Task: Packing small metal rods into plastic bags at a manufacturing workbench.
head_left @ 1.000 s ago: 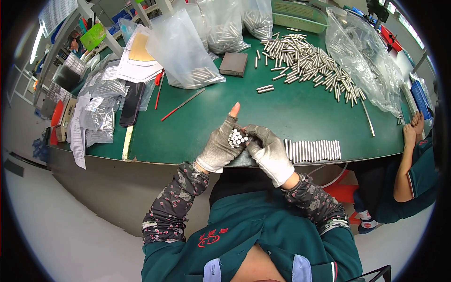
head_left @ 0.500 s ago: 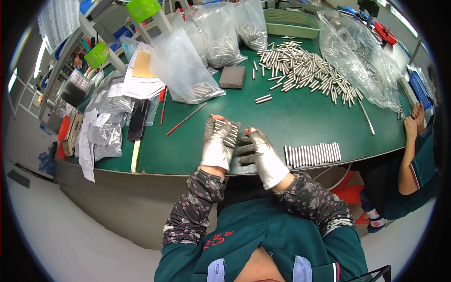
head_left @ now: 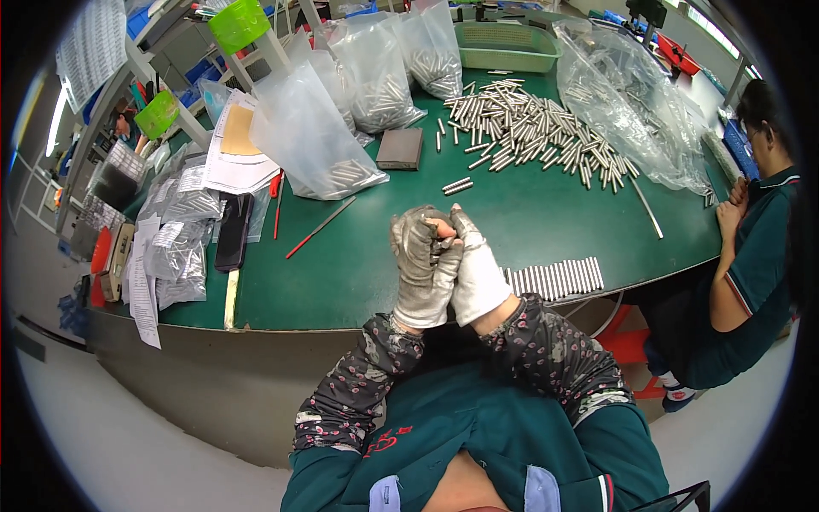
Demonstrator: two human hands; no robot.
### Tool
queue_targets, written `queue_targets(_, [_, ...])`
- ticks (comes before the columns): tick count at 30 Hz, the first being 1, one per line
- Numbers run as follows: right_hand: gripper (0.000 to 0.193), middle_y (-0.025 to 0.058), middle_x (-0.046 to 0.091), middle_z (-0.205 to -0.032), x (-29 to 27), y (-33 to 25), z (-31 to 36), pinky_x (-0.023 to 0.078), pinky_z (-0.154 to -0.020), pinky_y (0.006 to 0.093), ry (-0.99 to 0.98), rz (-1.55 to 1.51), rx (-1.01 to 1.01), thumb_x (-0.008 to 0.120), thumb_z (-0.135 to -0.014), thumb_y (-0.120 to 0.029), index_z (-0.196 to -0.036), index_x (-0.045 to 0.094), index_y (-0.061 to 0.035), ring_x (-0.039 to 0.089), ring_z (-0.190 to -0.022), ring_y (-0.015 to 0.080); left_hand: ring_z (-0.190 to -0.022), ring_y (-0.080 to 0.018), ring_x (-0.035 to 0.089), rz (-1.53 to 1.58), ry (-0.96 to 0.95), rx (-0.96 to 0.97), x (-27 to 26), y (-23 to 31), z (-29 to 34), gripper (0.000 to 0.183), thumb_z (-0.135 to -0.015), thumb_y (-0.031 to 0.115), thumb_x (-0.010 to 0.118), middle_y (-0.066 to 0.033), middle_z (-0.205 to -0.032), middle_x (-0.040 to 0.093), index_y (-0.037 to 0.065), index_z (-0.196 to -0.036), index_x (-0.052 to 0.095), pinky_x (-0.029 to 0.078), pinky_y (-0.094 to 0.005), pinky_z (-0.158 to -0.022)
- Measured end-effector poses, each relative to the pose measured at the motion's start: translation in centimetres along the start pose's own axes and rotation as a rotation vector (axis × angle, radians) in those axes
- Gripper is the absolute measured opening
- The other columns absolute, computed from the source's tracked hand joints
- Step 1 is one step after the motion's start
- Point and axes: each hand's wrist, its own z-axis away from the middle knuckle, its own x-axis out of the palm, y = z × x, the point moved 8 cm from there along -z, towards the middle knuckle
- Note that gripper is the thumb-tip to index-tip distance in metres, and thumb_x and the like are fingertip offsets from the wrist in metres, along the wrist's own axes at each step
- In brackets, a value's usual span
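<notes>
My left hand [head_left: 422,264] and my right hand [head_left: 479,277], both in grey-and-white gloves with bare fingertips, are pressed together above the near edge of the green table. The left is turned back up, its fingers curled over toward the right. The right is closed up against it, its fingers mostly hidden. Metal pins seen in the left hand a moment earlier are out of sight between the hands. Just right of my hands lies a neat row of metal pins [head_left: 559,279]. Two loose pins [head_left: 458,186] lie beyond my fingers, before a big heap of pins [head_left: 533,128].
Plastic bags of pins [head_left: 341,175], a dark square block [head_left: 399,149] and a green tray [head_left: 508,47] stand farther back. A red-handled file [head_left: 320,228], a phone [head_left: 235,232] and papers lie left. A clear plastic sheet [head_left: 631,111] and another person [head_left: 751,256] are right.
My left hand has turned over from showing several pins in its palm to back up. My two hands have come together, and the pins have gone from view.
</notes>
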Motion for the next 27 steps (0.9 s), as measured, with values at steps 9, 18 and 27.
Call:
queue_targets(9, [0.018, -0.0033, 0.056, -0.07, 0.8, -4.8, -0.6, 0.044, -0.055, 0.0266, 0.222, 0.342, -0.129, 0.054, -0.092, -0.026, -0.085, 0.059, -0.0097, 0.053, -0.058, 0.0093, -0.11, -0.0382, 0.044, -0.278, -0.135, 0.178, 1.1, 2.2, -2.4, 0.08, -0.084, 0.057, 0.056, -0.0211, -0.127, 0.04, 0.008, -0.14, 0.025, 0.033, -0.0496, -0.097])
queue_targets(18, [0.013, 0.0008, 0.055, -0.063, 6.5, -17.3, -0.1, 0.044, -0.047, 0.0268, -0.181, 1.621, -0.945, 0.06, -0.086, -0.017, -0.081, 0.058, -0.0055, 0.052, -0.053, 0.0121, -0.119, -0.0331, 0.041, -0.355, -0.101, 0.038, -1.9, -2.4, -7.2, 0.077, -0.084, 0.056, 0.058, -0.0198, -0.128, 0.038, -0.004, -0.128, 0.039, 0.036, -0.0448, -0.099])
queue_targets(27, [0.012, 0.0112, 0.056, -0.072, -0.2, -14.5, 0.6, 0.05, -0.055, 0.0413, -0.495, 2.486, -0.708, 0.059, -0.08, -0.018, -0.079, 0.057, -0.0059, 0.058, -0.07, 0.03, -0.107, -0.0384, 0.055, -0.889, -0.373, -0.39, 0.7, -9.6, -11.8, 0.072, -0.075, 0.031, 0.07, -0.0205, -0.118, 0.054, -0.003, -0.131, 0.041, 0.047, -0.0445, -0.089])
